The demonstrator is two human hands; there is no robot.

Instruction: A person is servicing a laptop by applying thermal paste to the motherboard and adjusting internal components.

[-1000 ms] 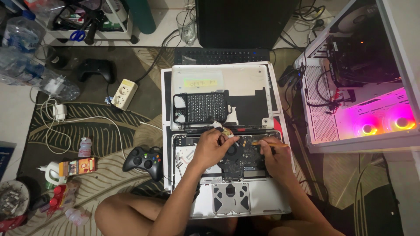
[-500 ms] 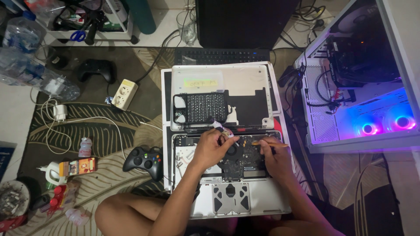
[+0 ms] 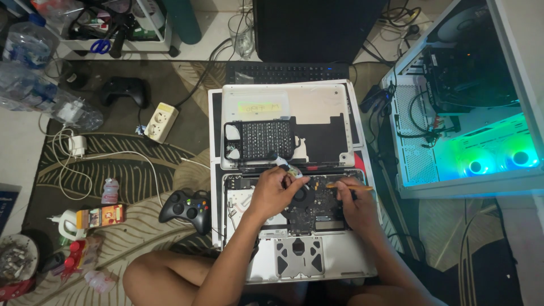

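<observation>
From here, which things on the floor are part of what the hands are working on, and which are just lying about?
In use: opened laptop, left hand pinching a small pale part, right hand holding a thin tool, removed keyboard panel.

Lying about: black gamepad, power strip, water bottles, lit computer case.

Counts of what lies on the floor around the opened laptop

One opened laptop (image 3: 294, 249) lies with its insides showing, and one loose black keyboard panel (image 3: 262, 139) rests on its lid. Two hands work over it: the left hand (image 3: 276, 191) and the right hand (image 3: 352, 203), which grips one thin stick-like tool (image 3: 350, 186). There are two game controllers, one (image 3: 186, 208) by the laptop and one (image 3: 123, 89) farther off. One black keyboard (image 3: 286, 72) sits above the laptop, and one white power strip (image 3: 160, 122), one white charger (image 3: 77, 145) and one pair of blue-handled scissors (image 3: 100, 46) lie to the left. One lit computer case (image 3: 453, 102) shows two glowing fans (image 3: 475, 168). At least two clear plastic bottles (image 3: 22, 42) lie at the upper left.
</observation>
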